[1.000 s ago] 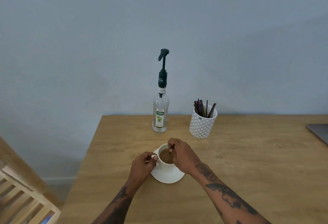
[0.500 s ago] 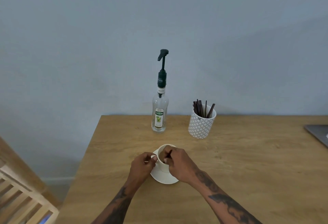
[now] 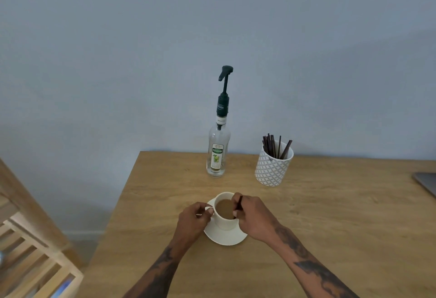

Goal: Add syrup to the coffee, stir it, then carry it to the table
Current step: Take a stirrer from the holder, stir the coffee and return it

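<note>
Pale blue wall and a wooden table (image 3: 330, 227) frame what I am doing: stirring. My cup (image 3: 224, 223) of milky coffee sits on its white saucer (image 3: 226, 238) near the table's front left, between my two hands.

My right hand (image 3: 252, 218) hovers over the cup's right rim, its fingers (image 3: 236, 199) pinching a dark stirrer (image 3: 240, 202) whose lower end dips into the coffee (the tip itself is hidden below the surface). My left hand (image 3: 193, 218) steadies things, fingers curled round the small handle (image 3: 208, 210) on the cup's left side.

To stir well, I judge that I should keep the circles small and inside the rim, since the coffee stands fairly high in the cup and a wide sweep could slop it onto the saucer. Holding the handle firmly stops the cup skating on the saucer. The stirrer looks thin, so a light pinch and wrist motion should do.

Behind the cup stands the syrup bottle (image 3: 218, 153) with its dark pump, upright and well apart. To its right is a patterned holder (image 3: 272, 170) of spare stirrers. A grey edge, maybe a laptop (image 3: 427, 181), shows at far right.
</note>
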